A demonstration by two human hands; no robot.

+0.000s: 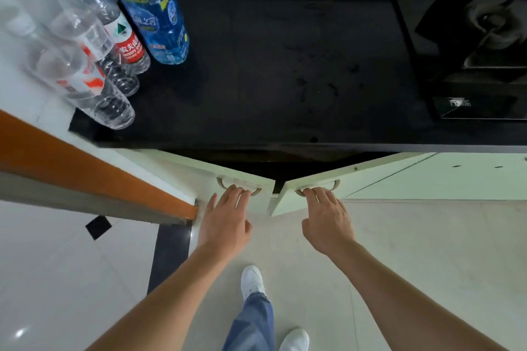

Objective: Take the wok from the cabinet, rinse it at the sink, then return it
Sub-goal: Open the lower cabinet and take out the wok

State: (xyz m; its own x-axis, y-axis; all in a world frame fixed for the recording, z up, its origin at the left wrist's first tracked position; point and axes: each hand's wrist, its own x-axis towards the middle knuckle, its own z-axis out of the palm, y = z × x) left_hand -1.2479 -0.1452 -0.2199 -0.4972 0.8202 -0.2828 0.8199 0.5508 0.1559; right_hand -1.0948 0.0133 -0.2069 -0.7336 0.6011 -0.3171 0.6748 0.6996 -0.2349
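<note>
Your two bare forearms are reaching forward from the bottom of the view, above a white shoe (252,279) and a blue jeans leg (251,322) on the pale tiled floor (427,251). Your left hand (225,219) is hooking its fingertips over the metal handle (238,186) of the left cabinet door (199,171), thumb spread to the side. Your right hand (328,222) is curling its fingers around the handle (319,188) of the right cabinet door (356,177). Both doors are standing ajar, angled toward you, with a dark gap between them. You are not seeing the wok; the cabinet interior is showing only shadow. Above, the black countertop (285,65) is carrying several plastic bottles (119,45) at the left, one of them blue (156,14), and a gas stove (484,51) at the right.
</note>
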